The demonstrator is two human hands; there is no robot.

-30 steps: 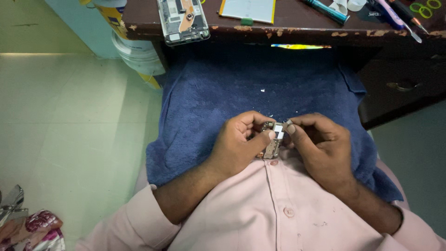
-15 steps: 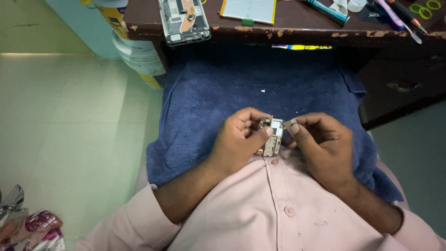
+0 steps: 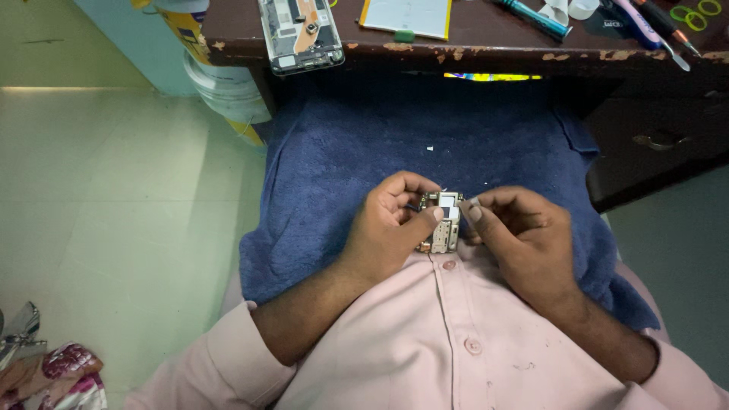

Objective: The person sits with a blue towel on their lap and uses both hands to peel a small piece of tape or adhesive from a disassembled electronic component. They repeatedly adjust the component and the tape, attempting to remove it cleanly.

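A small phone circuit board [image 3: 445,222] with metal shields is held upright over my lap, just above my pink shirt. My left hand [image 3: 391,226] grips its left side, thumb pressed on its face. My right hand [image 3: 519,231] pinches its upper right corner with thumb and forefinger. A dark blue towel [image 3: 342,159] covers my lap beneath both hands.
A worn dark wooden desk edge [image 3: 471,52] runs along the top. On it lie an opened phone body [image 3: 298,32], a flat battery [image 3: 408,15], a teal pen [image 3: 531,17], tweezers and small green rings. A white bucket [image 3: 224,80] stands on the pale tiled floor to the left.
The board has been turned slightly in my fingers; my right thumb and forefinger have shifted along its upper right edge. Both hands stay in the same place.
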